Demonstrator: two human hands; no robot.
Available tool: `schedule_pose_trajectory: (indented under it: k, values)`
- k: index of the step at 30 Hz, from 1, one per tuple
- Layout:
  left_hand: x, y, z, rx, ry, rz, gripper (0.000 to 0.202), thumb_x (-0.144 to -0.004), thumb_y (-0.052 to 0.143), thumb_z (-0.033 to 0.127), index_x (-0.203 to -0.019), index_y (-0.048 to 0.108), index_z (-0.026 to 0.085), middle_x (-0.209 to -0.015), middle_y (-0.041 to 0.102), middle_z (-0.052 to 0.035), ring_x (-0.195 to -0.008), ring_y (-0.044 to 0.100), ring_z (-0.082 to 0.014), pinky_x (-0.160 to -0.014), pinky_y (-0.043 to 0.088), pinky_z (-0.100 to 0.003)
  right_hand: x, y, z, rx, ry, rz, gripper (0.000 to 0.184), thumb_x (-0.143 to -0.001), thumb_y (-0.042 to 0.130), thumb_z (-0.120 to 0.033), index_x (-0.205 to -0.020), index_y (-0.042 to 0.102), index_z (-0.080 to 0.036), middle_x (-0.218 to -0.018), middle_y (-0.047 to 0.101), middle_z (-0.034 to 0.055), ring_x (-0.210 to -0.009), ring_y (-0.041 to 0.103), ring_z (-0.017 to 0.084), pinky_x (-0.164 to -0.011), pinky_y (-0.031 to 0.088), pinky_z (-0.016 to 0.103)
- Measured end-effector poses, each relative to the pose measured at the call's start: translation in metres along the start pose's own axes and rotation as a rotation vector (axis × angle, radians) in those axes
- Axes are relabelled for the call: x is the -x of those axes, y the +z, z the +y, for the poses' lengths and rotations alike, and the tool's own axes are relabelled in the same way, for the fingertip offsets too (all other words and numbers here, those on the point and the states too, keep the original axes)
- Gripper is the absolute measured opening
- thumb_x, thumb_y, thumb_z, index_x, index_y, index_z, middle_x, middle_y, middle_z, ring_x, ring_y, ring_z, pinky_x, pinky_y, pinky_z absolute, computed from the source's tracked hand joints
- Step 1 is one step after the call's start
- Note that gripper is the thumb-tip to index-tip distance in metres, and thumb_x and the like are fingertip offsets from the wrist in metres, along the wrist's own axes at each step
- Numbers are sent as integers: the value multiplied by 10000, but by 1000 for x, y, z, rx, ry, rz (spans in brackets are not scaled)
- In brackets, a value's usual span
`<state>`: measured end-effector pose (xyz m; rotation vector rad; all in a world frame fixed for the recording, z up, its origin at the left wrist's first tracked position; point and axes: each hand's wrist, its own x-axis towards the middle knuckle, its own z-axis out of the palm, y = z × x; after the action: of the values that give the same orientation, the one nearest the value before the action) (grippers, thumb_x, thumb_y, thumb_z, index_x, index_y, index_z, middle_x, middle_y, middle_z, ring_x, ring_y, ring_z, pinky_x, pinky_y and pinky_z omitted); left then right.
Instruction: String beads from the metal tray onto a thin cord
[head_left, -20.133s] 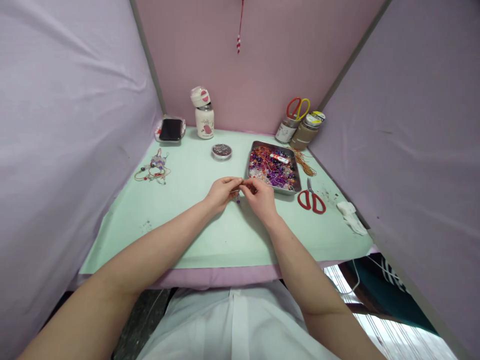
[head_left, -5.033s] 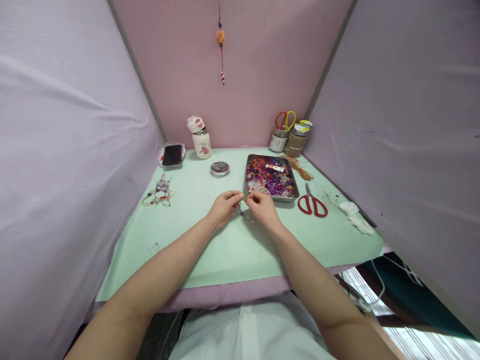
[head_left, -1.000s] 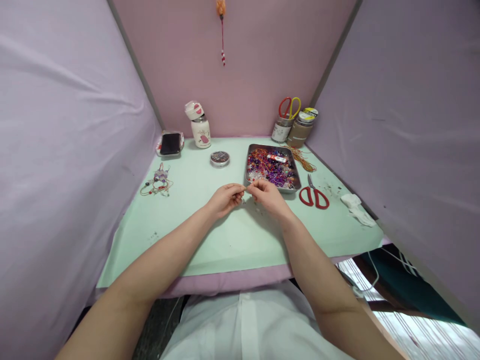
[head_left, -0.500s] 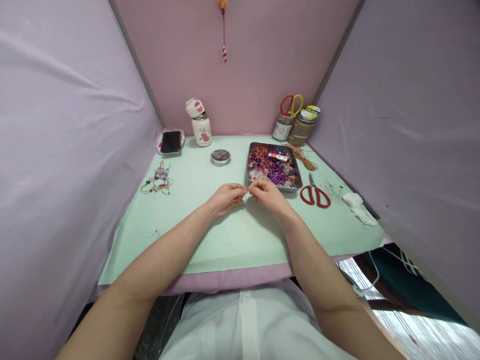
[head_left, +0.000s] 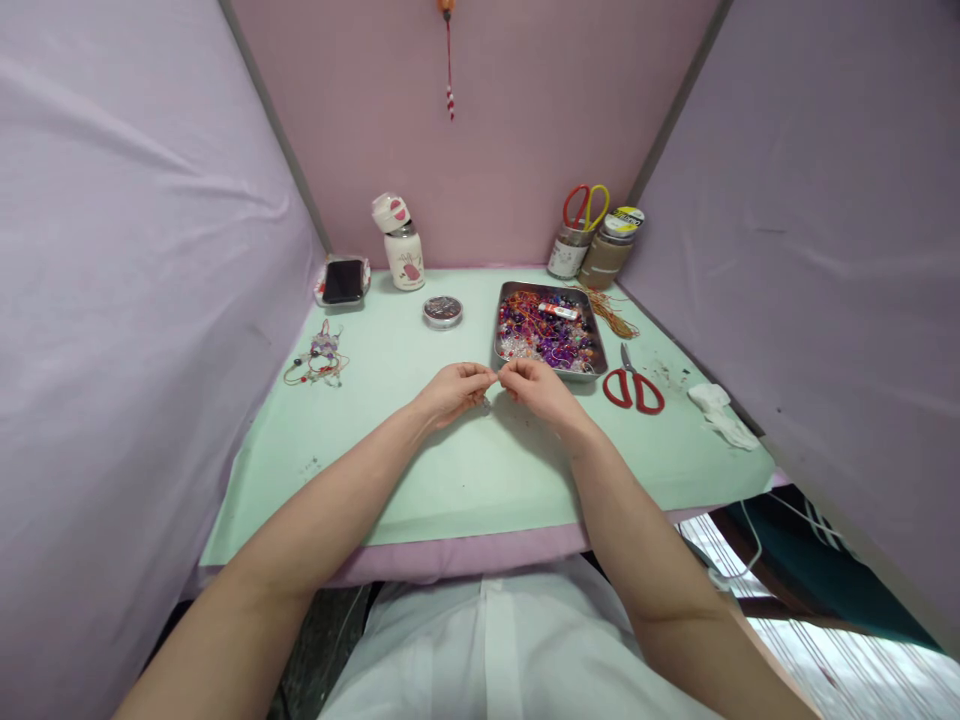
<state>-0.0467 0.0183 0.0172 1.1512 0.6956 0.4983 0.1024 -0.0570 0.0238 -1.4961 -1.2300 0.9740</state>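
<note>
My left hand (head_left: 459, 392) and my right hand (head_left: 536, 388) meet fingertip to fingertip over the table, just in front of a metal tray (head_left: 582, 377). Both are closed in a pinch. What they pinch is too small to name. A tiny greyish, shiny bit (head_left: 486, 405) shows below the left fingers; its kind is unclear. The tray, partly behind my right hand, holds purple, red and clear beads (head_left: 544, 335) with tangled thread and a white-and-red tube (head_left: 559, 312). Red-handled scissors (head_left: 632, 390) lie to the right of the tray.
Strung beads (head_left: 321, 357) lie at the left, near a phone (head_left: 343, 282). A small round container (head_left: 442, 312) and a white bottle (head_left: 406, 258) stand further back. Behind the tray are two jars (head_left: 606, 258) and some cord (head_left: 616, 316). Crumpled white tissue (head_left: 721, 414) lies at the right edge.
The view has shifted very slightly. Both hands keep the same pinch in nearly the same place, and nothing on the table has visibly moved.
</note>
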Motion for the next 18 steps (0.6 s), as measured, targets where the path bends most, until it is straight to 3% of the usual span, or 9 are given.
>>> schedule_pose_trajectory:
  k: [6,11,14,18]
  values:
    - [0,0,-1,1,32,-6,244,-647,751,334,-715,624,136,-582,465,32,-530,407,-58,-557,342,-240,-1,1,2,-51,-1,21,206,-747,578,-384,-687,504,-202,-577,446,-43,-513,360,96,-511,280,248]
    - [-3,0,-5,-103,100,29,228,-642,728,336,-707,626,143,-624,518,7,-538,417,-66,-558,327,-252,-3,0,3,-17,-24,59,173,-764,551,-369,-716,534,-203,-604,474,-31,-537,398,108,-521,315,254]
    - [-3,-2,-7,-299,146,44,226,-665,687,358,-728,635,147,-627,538,-2,-536,419,-79,-547,301,-260,-4,-1,4,82,-192,117,145,-793,554,-344,-805,596,-205,-775,576,14,-700,517,150,-657,415,291]
    - [1,-1,-4,-417,146,-67,230,-696,644,359,-752,625,137,-656,561,-14,-573,450,-96,-573,316,-262,-6,-4,7,240,-509,87,176,-867,497,-231,-934,659,-229,-982,573,63,-937,549,189,-846,435,353]
